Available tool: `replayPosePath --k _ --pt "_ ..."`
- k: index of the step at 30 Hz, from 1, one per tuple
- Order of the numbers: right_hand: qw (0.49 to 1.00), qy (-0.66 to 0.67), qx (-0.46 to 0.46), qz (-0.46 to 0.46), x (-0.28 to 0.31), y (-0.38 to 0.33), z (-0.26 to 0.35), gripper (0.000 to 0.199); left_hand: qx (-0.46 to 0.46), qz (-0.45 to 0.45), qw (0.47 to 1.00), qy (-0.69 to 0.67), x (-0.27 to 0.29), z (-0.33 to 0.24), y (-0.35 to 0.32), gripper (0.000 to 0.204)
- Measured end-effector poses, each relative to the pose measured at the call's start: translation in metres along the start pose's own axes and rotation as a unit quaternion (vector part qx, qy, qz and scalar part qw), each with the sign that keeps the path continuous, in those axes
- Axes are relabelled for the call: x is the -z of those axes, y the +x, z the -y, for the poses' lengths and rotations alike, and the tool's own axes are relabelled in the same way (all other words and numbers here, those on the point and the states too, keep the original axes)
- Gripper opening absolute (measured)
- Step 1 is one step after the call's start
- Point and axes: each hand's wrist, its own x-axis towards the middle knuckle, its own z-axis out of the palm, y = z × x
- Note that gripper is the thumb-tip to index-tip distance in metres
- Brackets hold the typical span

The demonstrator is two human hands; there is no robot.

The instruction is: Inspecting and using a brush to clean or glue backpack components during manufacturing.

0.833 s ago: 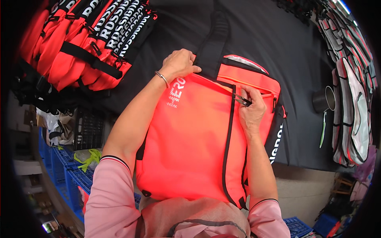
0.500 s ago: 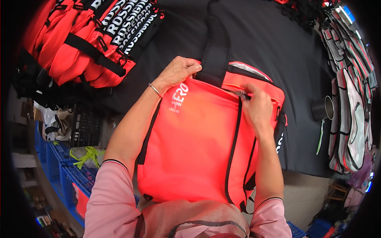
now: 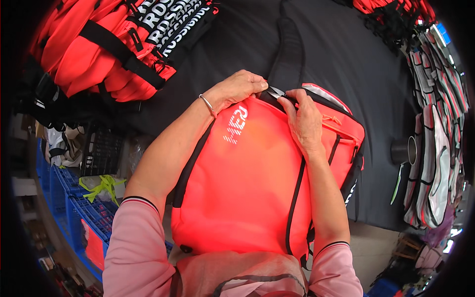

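A bright orange-red backpack (image 3: 247, 188) with black trim and white lettering lies on a black table (image 3: 356, 54), its bottom toward me. My left hand (image 3: 240, 86) grips the bag's top edge beside the black shoulder strap (image 3: 289, 54); a thin bracelet circles that wrist. My right hand (image 3: 304, 119) rests on the top of the bag and holds small metal snips (image 3: 276, 92), whose tips point at the seam right next to my left fingers.
A pile of matching orange backpacks (image 3: 114, 44) lies at the upper left. Grey, red and white fabric pieces (image 3: 440, 138) hang at the right. A dark metal cup (image 3: 403, 150) stands at the table's right edge. Blue crates (image 3: 74, 208) and a black crate (image 3: 101, 151) sit lower left.
My right hand moved left along the bag's top edge, from the zip pocket corner to the strap base beside my left hand. The view has shifted closer to the bag.
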Motion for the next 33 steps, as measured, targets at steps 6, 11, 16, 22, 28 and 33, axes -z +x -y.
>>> replayPosePath --k 6,11,16,22,28,33 --pt "0.998 -0.047 0.026 -0.028 0.0 -0.001 0.005 0.022 0.03 0.017 0.998 -0.058 0.001 -0.001 0.0 0.025" --pt "0.998 -0.052 0.017 -0.021 -0.001 -0.004 0.0 0.022 0.037 0.014 0.997 -0.069 -0.002 -0.003 -0.001 0.027" --pt "0.999 -0.001 -0.007 -0.04 -0.004 -0.003 -0.004 0.023 0.037 -0.001 0.997 -0.065 -0.005 -0.009 -0.004 0.027" --pt "0.979 0.133 -0.155 -0.005 -0.001 0.012 -0.009 0.022 -0.034 -0.044 0.996 -0.063 -0.008 -0.004 -0.01 0.025" --pt "0.923 0.208 -0.298 -0.128 0.014 0.074 -0.009 0.044 -0.218 -0.116 0.969 0.016 -0.033 0.004 -0.026 0.034" --pt "0.875 0.423 -0.208 -0.112 0.027 0.063 0.012 0.034 -0.222 -0.21 0.952 -0.024 -0.035 0.0 -0.03 0.047"
